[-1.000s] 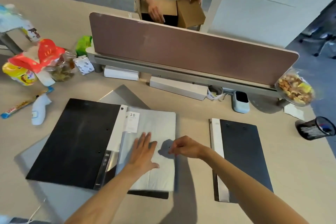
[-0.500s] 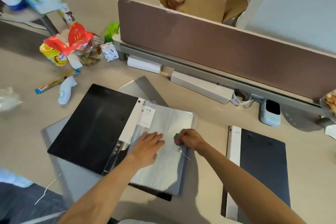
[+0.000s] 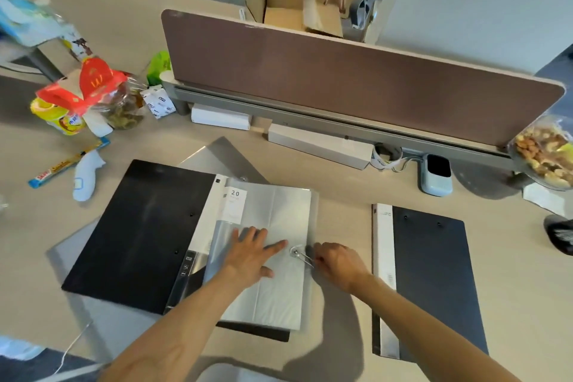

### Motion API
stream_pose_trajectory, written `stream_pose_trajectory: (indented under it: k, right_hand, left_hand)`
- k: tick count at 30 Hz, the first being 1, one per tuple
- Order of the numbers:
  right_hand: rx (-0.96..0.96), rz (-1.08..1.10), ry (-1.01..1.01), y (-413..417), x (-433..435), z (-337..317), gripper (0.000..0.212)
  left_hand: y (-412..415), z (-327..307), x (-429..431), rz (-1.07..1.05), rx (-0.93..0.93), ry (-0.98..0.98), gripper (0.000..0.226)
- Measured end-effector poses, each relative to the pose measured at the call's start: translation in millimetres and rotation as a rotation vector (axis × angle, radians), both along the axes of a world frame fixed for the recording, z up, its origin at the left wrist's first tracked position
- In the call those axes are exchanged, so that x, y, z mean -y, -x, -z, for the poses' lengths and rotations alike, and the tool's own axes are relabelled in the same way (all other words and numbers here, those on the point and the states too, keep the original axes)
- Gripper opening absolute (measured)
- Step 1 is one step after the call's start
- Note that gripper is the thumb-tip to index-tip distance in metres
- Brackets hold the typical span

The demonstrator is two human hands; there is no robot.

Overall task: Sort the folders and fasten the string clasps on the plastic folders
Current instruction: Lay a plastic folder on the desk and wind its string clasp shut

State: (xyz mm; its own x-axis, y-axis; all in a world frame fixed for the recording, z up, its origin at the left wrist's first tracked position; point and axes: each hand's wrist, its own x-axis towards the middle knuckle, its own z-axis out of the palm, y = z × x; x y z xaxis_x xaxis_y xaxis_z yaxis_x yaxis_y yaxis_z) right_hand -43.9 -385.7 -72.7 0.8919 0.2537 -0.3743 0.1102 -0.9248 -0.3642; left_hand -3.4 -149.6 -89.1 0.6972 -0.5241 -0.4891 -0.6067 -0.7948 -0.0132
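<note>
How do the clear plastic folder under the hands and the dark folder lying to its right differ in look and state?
The clear plastic folder is translucent grey-white; the dark folder is opaque black with a white spine strip. The left hand presses the clear plastic folder flat while the right hand pulls its string; the dark folder lies untouched. Both lie flat on the desk.

Bright even daylight, soft shadows under both forearms, sheen on black folder (image 3: 139, 232), wide-angle bending at edges, slight blur
</note>
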Motion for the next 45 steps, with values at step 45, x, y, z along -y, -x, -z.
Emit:
stream_pose_trajectory:
  k: [45]
  right_hand:
    - [0.367,-0.306,0.074,-12,-36,8,0.022]
  left_hand:
    - [6,14,-22,-0.088,-0.054,0.142,0.093]
